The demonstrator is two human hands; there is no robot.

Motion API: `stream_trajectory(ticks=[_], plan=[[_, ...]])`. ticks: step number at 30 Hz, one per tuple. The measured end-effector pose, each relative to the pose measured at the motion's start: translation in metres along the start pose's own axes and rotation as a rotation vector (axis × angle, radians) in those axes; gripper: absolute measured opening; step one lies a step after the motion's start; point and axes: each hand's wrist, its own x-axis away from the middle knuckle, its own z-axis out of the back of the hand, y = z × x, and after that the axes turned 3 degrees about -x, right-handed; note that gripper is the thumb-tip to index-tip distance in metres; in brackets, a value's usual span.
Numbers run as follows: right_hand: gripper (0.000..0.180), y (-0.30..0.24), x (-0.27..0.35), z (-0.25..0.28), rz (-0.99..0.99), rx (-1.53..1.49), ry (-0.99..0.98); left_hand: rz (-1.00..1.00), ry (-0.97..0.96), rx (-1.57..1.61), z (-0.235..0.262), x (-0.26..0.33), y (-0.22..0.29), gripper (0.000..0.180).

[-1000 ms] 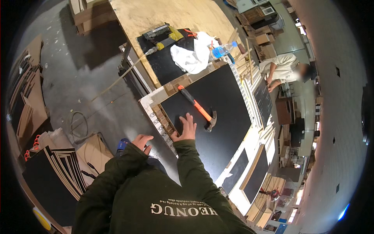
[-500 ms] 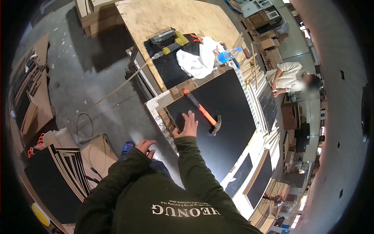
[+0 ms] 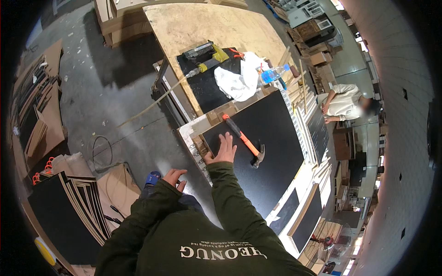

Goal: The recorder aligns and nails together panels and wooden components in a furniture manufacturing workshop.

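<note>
My right hand (image 3: 223, 149) lies with spread fingers on a black panel (image 3: 271, 124), close to its left edge, with the thumb by the wooden edge strip (image 3: 200, 143). Just beyond the fingertips a claw hammer (image 3: 245, 141) with an orange and black handle rests on the panel, its metal head toward the right. Off the panel's left side, my left hand (image 3: 175, 178) hangs in the air above the floor. Its fingers are loosely bent with the thumb apart, and nothing shows in it.
Beyond the panel are a yellow-and-black nail gun (image 3: 207, 60), a white cloth (image 3: 235, 83) and a water bottle (image 3: 275, 73). An air hose (image 3: 152, 96) runs leftward. Stacked boards (image 3: 64, 216) stand at the lower left. A co-worker (image 3: 345, 101) is at the right.
The view has shifted a little, so the bench and tools sit slightly lower and farther right. My hands keep nearly the same pose, and the hammer stays put on the panel.
</note>
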Motion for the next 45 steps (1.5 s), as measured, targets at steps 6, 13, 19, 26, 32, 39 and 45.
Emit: stream_trajectory(ticks=[6, 13, 19, 26, 32, 39, 45], plan=[[0.069, -0.005, -0.012, -0.004, -0.013, -0.004, -0.021, -0.021, 0.080, 0.081, 0.010, 0.006, -0.004, 0.037], [0.069, -0.010, -0.025, -0.018, 0.072, 0.005, 0.014, -0.019, 0.185, 0.103, 0.020, 0.004, -0.001, 0.035], [0.069, -0.016, -0.031, -0.015, 0.052, 0.005, -0.006, 0.034, 0.265, 0.205, 0.024, 0.013, -0.023, 0.036], [0.067, -0.021, -0.036, -0.031, 0.029, -0.007, 0.063, 0.035, 0.333, 0.167, 0.021, 0.014, -0.046, 0.035], [0.066, -0.036, -0.039, -0.021, -0.037, 0.061, 0.051, 0.041, 0.350, 0.157, 0.028, 0.015, -0.043, 0.034], [0.078, -0.012, -0.022, -0.014, -0.017, -0.001, 0.021, 0.099, 0.372, 0.251, 0.043, 0.008, -0.051, 0.034], [0.084, 0.022, 0.075, 0.041, -0.160, 0.138, -0.098, -0.204, 0.100, 0.097, 0.019, -0.071, 0.040, 0.037]])
